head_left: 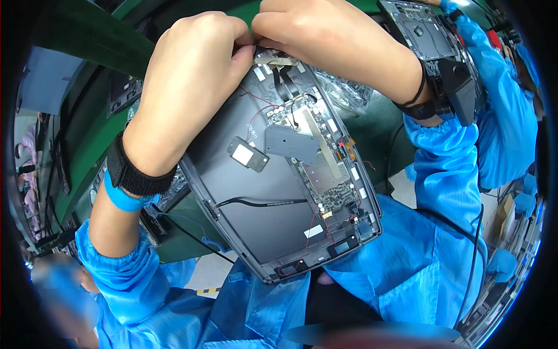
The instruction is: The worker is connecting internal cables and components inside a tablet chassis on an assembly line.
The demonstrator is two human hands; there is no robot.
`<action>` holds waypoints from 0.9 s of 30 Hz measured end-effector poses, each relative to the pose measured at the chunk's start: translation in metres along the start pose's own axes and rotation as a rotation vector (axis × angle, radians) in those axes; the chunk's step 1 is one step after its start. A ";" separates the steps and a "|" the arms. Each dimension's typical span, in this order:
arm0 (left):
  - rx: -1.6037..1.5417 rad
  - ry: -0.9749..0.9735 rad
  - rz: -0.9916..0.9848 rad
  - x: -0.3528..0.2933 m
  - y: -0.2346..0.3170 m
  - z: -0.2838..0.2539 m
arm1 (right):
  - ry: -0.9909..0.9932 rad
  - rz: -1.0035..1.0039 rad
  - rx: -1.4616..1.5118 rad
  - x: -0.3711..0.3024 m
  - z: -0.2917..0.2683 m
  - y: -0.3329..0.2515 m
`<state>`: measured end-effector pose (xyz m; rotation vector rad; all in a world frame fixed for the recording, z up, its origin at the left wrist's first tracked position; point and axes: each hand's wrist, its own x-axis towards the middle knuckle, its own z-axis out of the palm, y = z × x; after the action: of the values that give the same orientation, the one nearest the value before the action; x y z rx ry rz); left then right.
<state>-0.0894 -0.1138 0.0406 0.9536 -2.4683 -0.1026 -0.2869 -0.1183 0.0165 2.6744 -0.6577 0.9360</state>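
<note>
Your L hand (197, 58), upper ctr-left of frame: fingers curled, thumb drawn in close to index finger. Your R hand (308, 26), upper ctr: fingers curled, tips close to L fingertips. Both at top end of the work unit; can't tell if either holds a part (tips partly hidden).

Wrists: black fabric band (136, 168) on L; black strap w/ black boxy module (457, 90) on R.

Work unit: dark-grey rectangular device housing (256, 230), internals exposed, ctr of frame, set at an angle. Flat black ribbon cables (285, 86) lie below your hands. Ctr: grey rectangular plate (285, 142), partly over the long circuit board (334, 195) at R side; small dark module w/ white label (247, 155) just L of plate. Black sleeved cable (261, 202) runs across lower half.

Surroundings: crumpled clear plastic bag (347, 94) R of housing, on green work surface (372, 139); second dark-grey housing (415, 29), upper R; co-worker's blue sleeve (491, 70) beside it.
</note>
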 end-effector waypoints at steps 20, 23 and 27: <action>0.289 -0.177 0.398 -0.070 0.066 -0.021 | 0.096 0.111 0.241 -0.044 -0.048 -0.052; 0.290 -0.174 0.399 -0.068 0.066 -0.022 | 0.122 0.090 0.280 -0.048 -0.044 -0.060; 0.093 -0.010 0.330 -0.062 0.054 -0.020 | 0.197 0.035 0.262 -0.046 -0.036 -0.064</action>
<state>-0.0731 -0.0308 0.0450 0.5706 -2.6218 0.1192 -0.3070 -0.0347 0.0106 2.7456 -0.5756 1.3597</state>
